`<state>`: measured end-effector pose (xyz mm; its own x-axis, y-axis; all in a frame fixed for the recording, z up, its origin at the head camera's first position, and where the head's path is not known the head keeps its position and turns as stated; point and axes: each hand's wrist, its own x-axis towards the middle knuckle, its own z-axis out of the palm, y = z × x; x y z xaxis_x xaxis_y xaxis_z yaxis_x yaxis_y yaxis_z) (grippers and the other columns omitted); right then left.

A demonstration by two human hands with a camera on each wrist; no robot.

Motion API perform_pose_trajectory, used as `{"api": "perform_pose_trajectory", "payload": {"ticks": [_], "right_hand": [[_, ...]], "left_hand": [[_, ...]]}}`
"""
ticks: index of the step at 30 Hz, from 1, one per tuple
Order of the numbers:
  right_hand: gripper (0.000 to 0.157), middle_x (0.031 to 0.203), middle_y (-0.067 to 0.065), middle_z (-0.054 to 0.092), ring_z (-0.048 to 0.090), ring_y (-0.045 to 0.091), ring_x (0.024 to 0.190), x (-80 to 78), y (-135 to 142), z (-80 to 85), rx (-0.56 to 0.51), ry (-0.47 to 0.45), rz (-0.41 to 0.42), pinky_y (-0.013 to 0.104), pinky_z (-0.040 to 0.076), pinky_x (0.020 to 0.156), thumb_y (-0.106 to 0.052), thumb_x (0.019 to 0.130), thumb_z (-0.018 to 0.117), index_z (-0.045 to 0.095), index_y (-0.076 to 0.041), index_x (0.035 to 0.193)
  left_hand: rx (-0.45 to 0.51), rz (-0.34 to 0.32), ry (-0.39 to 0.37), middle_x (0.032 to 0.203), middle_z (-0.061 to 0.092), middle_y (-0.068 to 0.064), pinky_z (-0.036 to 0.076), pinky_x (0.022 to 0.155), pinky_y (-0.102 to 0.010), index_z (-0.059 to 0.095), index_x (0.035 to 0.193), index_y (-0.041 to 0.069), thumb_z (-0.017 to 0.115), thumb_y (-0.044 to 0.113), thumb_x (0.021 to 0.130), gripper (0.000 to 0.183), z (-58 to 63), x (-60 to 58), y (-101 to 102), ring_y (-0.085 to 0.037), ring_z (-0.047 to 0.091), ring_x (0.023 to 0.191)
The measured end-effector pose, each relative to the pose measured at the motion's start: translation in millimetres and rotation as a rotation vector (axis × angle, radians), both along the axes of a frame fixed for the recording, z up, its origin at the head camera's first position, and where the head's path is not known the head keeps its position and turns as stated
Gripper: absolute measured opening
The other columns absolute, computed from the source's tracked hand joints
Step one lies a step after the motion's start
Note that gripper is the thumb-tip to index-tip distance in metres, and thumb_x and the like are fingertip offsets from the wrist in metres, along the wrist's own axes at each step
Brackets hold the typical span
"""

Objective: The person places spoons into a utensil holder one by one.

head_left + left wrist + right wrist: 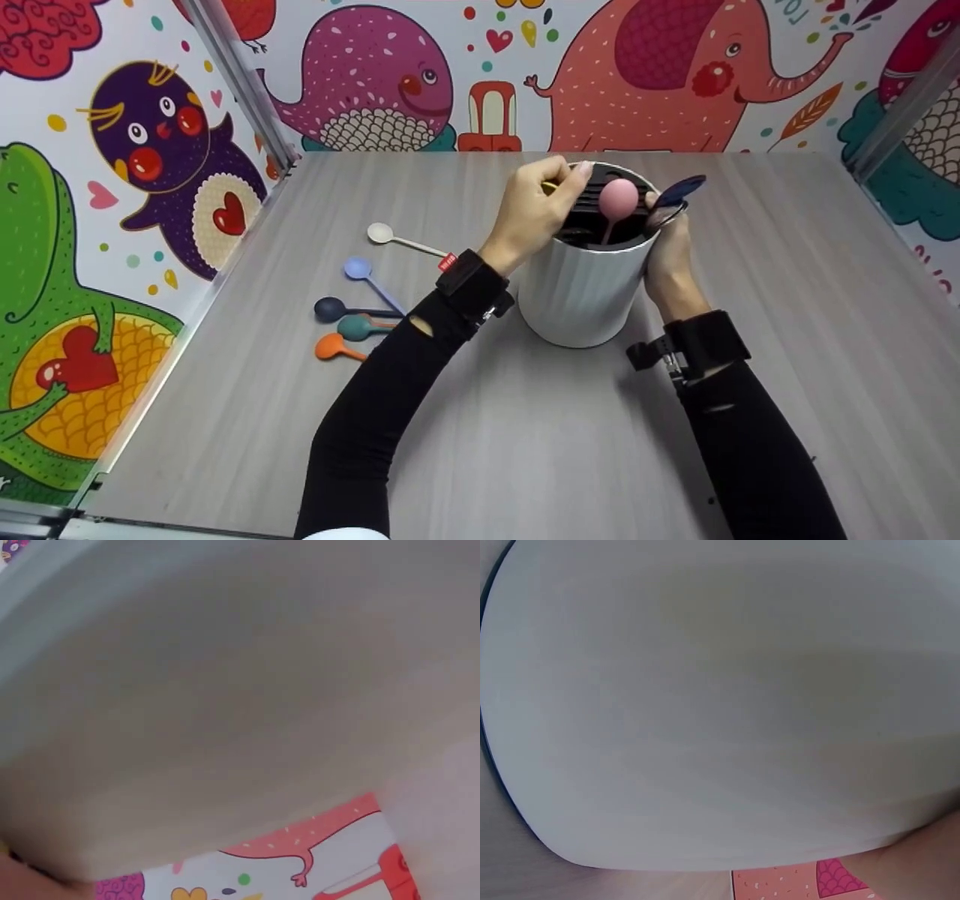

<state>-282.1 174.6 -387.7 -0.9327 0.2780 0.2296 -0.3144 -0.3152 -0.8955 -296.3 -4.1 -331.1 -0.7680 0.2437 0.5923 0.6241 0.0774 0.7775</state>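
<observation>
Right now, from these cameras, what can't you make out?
- Head view: the handle ends of the orange spoon and teal spoon, hidden by the left sleeve.
- Head view: most of the yellow thing, covered by the left hand.
- Left wrist view: what the grey surface is; too blurred.
- Right wrist view: most of the right hand, cut off by the edge.

Right of centre, the canister (pixel 581 300) is pale grey-white, its insert (pixel 626 225) black, its round-headed utensil (pixel 619 199) pink. At middle left, spoons run cream (pixel 380 233), lavender-blue (pixel 358 268), navy (pixel 330 309), teal (pixel 354 327) and orange (pixel 330 346). The table (pixel 510 450) is grey with paler streaks; the coral elephant (pixel 592 82), top right, is flecked.
</observation>
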Motion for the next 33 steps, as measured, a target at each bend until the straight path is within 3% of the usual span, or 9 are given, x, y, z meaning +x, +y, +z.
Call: {"api": "perform_pose_trajectory", "payload": {"ticks": [3,6,11,15,18,21,28,33], "right_hand": [[0.029,0.092,-0.003,0.071,0.062,0.01,0.09,0.4,0.0,0.0,0.01,0.01,-0.008,0.024,0.048,0.086,-0.025,0.098,0.046,0.074,-0.018,0.095],[0.03,0.093,-0.003,0.071,0.061,0.01,0.091,0.7,0.5,0.2,0.01,0.015,-0.007,0.024,0.048,0.087,-0.024,0.099,0.045,0.074,-0.017,0.095],[0.029,0.095,-0.003,0.07,0.061,0.01,0.092,-0.4,1.4,0.2,-0.002,0.003,0.002,0.024,0.047,0.088,-0.024,0.099,0.045,0.073,-0.017,0.096],[0.029,0.094,-0.003,0.07,0.061,0.01,0.092,-0.1,0.7,-0.1,0.003,0.003,0.006,0.024,0.047,0.088,-0.024,0.099,0.046,0.074,-0.018,0.096],[0.03,0.095,-0.002,0.071,0.063,0.011,0.091,0.4,-0.2,-0.5,0.011,0.018,0.014,0.025,0.048,0.087,-0.023,0.099,0.044,0.074,-0.016,0.096],[0.03,0.096,-0.004,0.071,0.061,0.01,0.093,0.6,0.3,-0.8,0.021,0.008,-0.001,0.024,0.047,0.089,-0.025,0.099,0.045,0.074,-0.018,0.096],[0.027,0.092,-0.005,0.068,0.058,0.009,0.091,0.0,0.2,-0.7,-0.001,-0.018,-0.011,0.022,0.045,0.088,-0.025,0.099,0.046,0.073,-0.02,0.093],[0.028,0.094,-0.004,0.07,0.06,0.009,0.09,0.3,-0.7,-0.5,-0.024,-0.004,0.011,0.023,0.047,0.087,-0.025,0.097,0.046,0.074,-0.019,0.096]], "left_hand": [[-0.037,0.015,0.03,0.07,0.055,0.002,0.041,0.069,-0.024,0.055,0.068,0.009,0.063,0.019,0.099,0.034,-5.2,-0.2,0.5,-0.01,0.05,0.074],[-0.069,0.033,0.108,0.074,0.055,0.0,0.041,0.074,-0.024,0.056,0.068,0.006,0.064,0.018,0.098,0.033,-10.2,-1.0,1.3,-0.012,0.05,0.079],[-0.024,0.017,0.195,0.078,0.054,-0.002,0.046,0.07,-0.024,0.059,0.068,0.002,0.068,0.015,0.096,0.032,-15.4,-2.8,0.7,-0.01,0.052,0.078],[0.037,0.002,0.19,0.079,0.057,-0.003,0.052,0.068,-0.025,0.064,0.073,0.001,0.074,0.013,0.093,0.026,-18.2,-2.2,-1.5,-0.009,0.057,0.076],[0.061,-0.012,0.176,0.083,0.061,-0.005,0.054,0.068,-0.027,0.068,0.087,-0.001,0.076,0.012,0.092,0.015,-19.2,0.2,-3.0,-0.01,0.059,0.075],[0.061,-0.013,0.171,0.087,0.061,-0.006,0.054,0.068,-0.028,0.069,0.099,-0.001,0.075,0.013,0.092,0.016,-19.0,2.5,-5.3,-0.01,0.059,0.076],[0.05,0.114,0.226,0.101,0.062,-0.008,0.047,0.088,-0.03,0.071,0.1,0.001,0.069,0.019,0.093,0.019,-18.2,1.3,-18.6,-0.012,0.056,0.096],[0.085,0.178,0.2,0.102,0.062,-0.01,0.044,0.095,-0.03,0.07,0.102,0.0,0.062,0.021,0.096,0.023,-15.4,-4.0,-35.5,-0.016,0.056,0.099]]}}
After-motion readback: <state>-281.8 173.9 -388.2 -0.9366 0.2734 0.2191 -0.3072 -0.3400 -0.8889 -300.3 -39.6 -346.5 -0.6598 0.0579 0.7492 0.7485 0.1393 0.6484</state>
